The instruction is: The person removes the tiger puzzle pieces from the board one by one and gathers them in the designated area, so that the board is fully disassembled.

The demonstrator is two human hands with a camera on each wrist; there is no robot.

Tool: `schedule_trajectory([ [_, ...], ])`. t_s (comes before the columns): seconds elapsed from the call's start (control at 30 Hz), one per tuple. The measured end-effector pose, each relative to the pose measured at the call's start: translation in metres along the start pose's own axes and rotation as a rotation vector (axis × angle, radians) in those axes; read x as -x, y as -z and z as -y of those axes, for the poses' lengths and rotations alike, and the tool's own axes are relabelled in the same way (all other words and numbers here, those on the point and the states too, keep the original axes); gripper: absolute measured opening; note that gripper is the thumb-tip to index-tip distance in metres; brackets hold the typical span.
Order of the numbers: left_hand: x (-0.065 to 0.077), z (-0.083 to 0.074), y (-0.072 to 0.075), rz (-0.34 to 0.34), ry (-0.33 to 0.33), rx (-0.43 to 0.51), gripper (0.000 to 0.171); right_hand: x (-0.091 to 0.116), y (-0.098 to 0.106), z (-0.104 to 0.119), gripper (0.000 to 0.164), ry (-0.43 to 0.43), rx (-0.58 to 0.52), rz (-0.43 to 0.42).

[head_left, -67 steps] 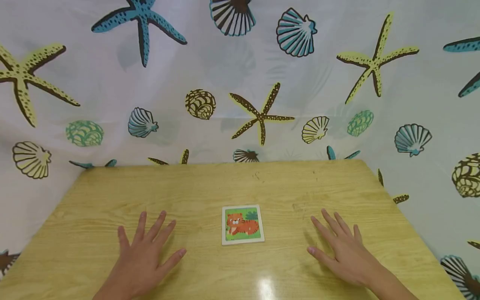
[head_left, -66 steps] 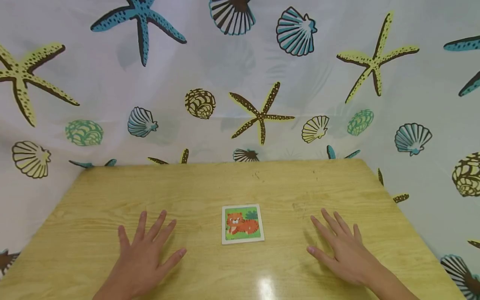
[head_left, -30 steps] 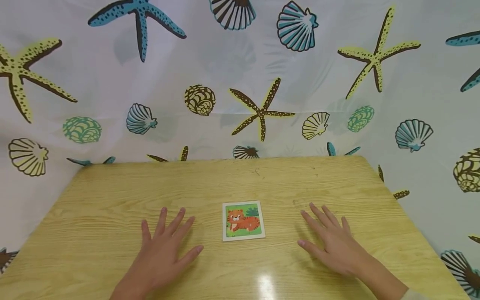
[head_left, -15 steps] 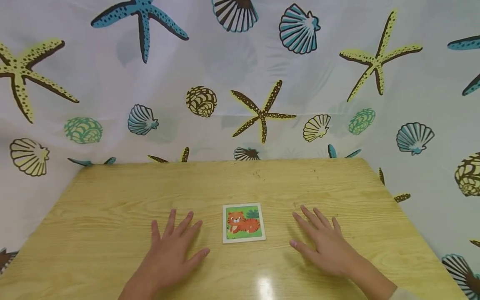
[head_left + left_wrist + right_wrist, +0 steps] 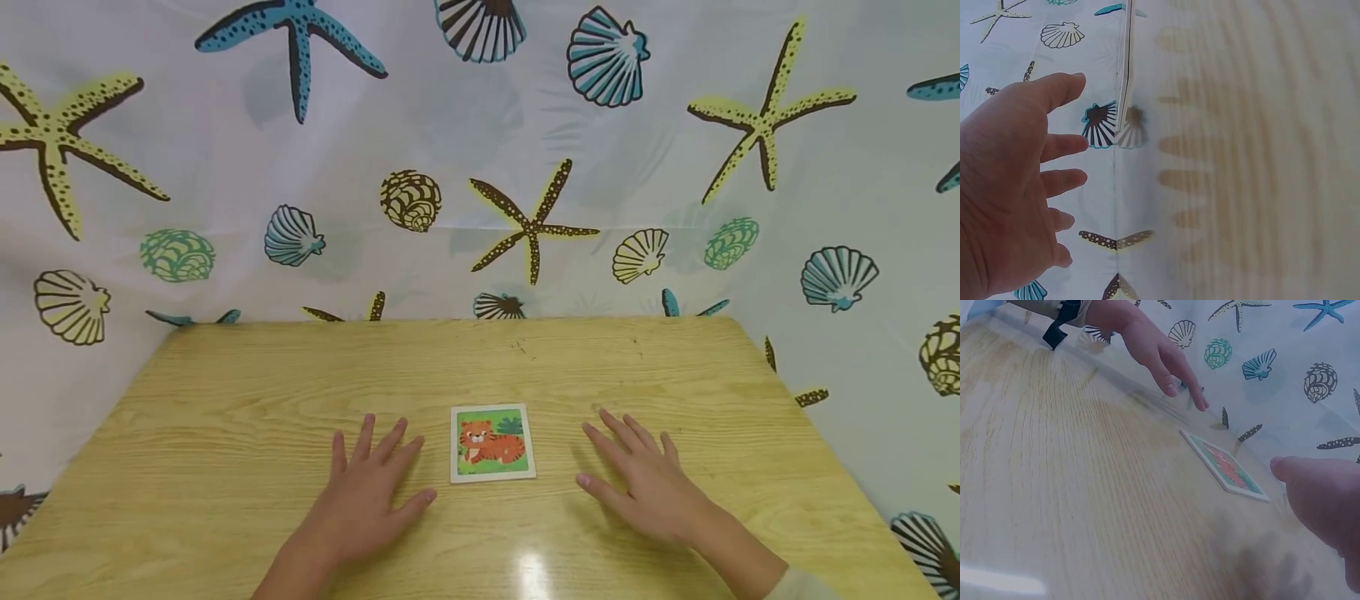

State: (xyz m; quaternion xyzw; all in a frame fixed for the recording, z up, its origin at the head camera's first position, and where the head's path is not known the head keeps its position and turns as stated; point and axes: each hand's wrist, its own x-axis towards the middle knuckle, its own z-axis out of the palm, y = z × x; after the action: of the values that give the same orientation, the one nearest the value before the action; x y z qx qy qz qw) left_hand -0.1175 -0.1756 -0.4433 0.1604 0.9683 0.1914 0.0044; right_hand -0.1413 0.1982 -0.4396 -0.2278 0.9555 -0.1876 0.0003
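By comparison with about two seconds ago, both hands are brought inward, so that the gap on each side of the square tiger tile (image 5: 492, 443) is narrowed. In the head view, the left hand (image 5: 360, 508) is now seen just beside the tile's left edge, while the right hand (image 5: 656, 496) is held a little farther off on the other side. In both hands the fingers are spread and nothing is gripped. The left hand is held above the tabletop (image 5: 262, 375) (dim shapes of its fingers are cast there, as the left wrist view shows), and no contact with the tile is seen. The tile's place is left unchanged: it is laid flat, picture side up, between the hands. Only the approach, then, is altered; the tile appears to be flanked from both sides, but its handling is judged not yet begun.
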Motion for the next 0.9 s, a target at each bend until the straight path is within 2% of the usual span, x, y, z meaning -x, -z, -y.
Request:
schedule_trajectory([
  [0.27, -0.002, -0.001, -0.002, 0.010, -0.008, 0.021, 0.066, -0.007, -0.003, 0.004, 0.066, 0.005, -0.040, 0.017],
  [0.6, -0.017, -0.012, -0.004, 0.038, -0.020, 0.092, 0.069, -0.016, -0.002, 0.009, 0.063, 0.016, -0.025, 0.007],
  [0.9, -0.026, -0.019, -0.011, 0.037, -0.048, 0.149, 0.058, -0.025, -0.009, 0.010, 0.060, 0.030, -0.114, 0.015],
])
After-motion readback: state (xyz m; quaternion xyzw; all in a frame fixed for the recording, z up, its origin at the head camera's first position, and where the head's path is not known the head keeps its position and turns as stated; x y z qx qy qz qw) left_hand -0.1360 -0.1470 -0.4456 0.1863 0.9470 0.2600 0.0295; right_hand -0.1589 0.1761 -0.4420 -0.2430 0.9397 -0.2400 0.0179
